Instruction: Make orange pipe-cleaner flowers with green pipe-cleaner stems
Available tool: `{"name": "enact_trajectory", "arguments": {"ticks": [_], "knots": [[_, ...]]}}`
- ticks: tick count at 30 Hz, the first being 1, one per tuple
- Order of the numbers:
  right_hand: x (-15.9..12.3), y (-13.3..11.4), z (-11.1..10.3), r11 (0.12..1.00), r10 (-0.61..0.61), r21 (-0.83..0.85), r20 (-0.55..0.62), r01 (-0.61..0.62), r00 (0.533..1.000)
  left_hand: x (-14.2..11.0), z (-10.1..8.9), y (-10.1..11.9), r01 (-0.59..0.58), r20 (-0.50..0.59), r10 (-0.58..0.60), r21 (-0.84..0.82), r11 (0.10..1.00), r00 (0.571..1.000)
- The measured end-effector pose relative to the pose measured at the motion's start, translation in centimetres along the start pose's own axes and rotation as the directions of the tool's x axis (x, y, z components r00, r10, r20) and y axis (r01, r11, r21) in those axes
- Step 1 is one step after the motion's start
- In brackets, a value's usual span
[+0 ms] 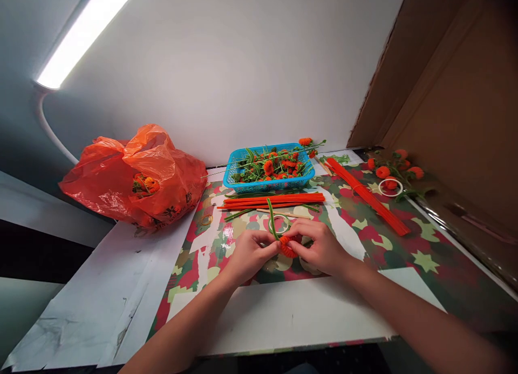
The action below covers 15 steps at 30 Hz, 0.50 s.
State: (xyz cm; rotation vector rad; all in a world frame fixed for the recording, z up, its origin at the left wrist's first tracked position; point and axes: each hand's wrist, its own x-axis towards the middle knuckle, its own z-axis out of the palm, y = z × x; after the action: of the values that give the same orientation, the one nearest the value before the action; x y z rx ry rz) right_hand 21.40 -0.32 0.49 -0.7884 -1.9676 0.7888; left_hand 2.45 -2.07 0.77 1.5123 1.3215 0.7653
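Between my two hands, low over the front of the table, is an orange fuzzy pipe-cleaner flower (287,247). My left hand (256,250) pinches it from the left with thumb and forefinger, close to a green fuzzy stem (271,217) that points up and away. From the right, my right hand (318,245) grips the flower's other side with its fingertips. A roll of tape (280,223) lies just behind the hands. Farther back rests a bundle of orange pipe cleaners (275,201), with green pipe cleaners (238,214) beside it.
A blue basket (269,186) full of orange flowers and green stems stands at the back. An orange plastic bag (162,169) sits at left under a lamp (87,36). At right lie another orange bundle (368,196), finished-looking flowers (382,172) and a white ring (390,194).
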Motion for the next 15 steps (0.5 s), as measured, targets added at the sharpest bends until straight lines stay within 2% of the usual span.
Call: {"name": "enact_trajectory", "arguments": {"ticks": [15], "knots": [[-0.06,0.10,0.05,1.000,0.000,-0.001,0.002,0.000,1.000,-0.05,-0.01,-0.15,-0.027,0.010,0.027,-0.003,1.000,1.000]]}}
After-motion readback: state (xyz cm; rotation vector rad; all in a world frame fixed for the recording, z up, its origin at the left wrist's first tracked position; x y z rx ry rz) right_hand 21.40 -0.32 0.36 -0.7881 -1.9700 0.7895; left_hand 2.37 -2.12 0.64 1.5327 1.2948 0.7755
